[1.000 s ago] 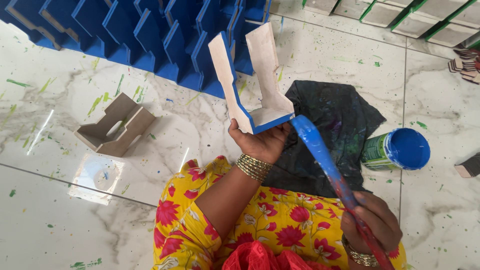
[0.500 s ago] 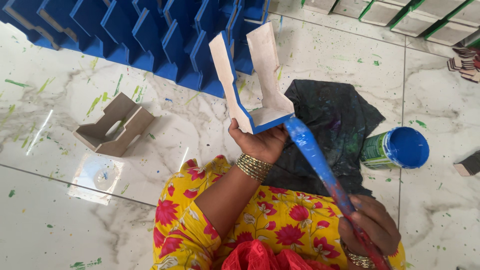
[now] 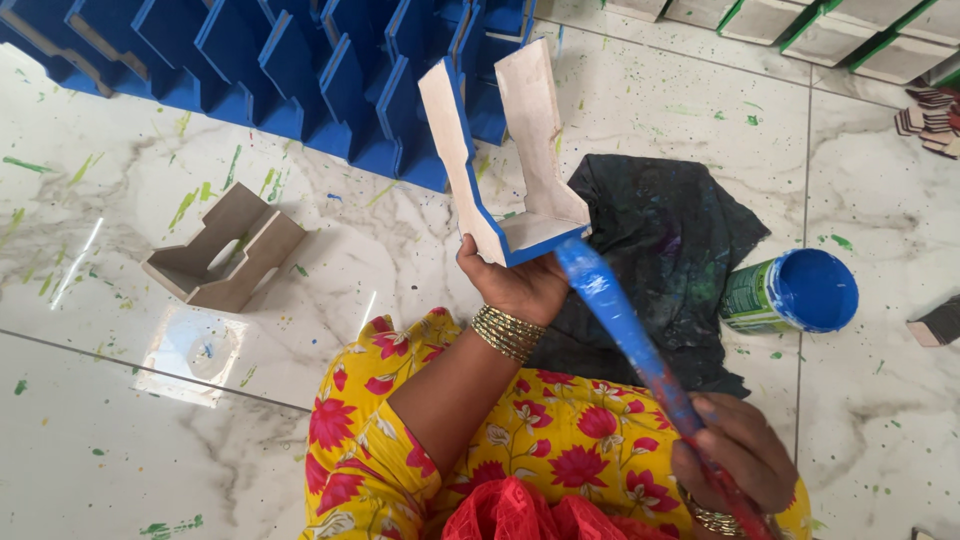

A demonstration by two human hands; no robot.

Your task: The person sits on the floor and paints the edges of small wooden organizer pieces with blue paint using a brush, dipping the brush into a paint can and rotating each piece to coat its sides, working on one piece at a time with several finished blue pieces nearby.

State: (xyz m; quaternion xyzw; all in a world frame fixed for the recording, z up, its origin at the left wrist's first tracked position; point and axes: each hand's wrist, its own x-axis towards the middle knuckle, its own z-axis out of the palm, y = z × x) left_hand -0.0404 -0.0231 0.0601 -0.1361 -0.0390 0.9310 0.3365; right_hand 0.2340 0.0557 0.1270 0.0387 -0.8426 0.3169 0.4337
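Both hands are busy w/ painting: the left hand [image 3: 520, 285] is closed round the base of a U-shaped pale wooden stand w/ blue-painted edges [image 3: 505, 150], held up mid-scene, while the right hand [image 3: 735, 455] is clenched on the red handle of a long blue-coated paintbrush [image 3: 620, 320], its tip touching the stand's near right corner. Edge-coating looks to be the step in hand; next, a steady stroke along the bare edge is prob. called for, w/ a reload from the open blue paint tin [image 3: 795, 292] at right, beside the dark paint-stained cloth [image 3: 665, 235].
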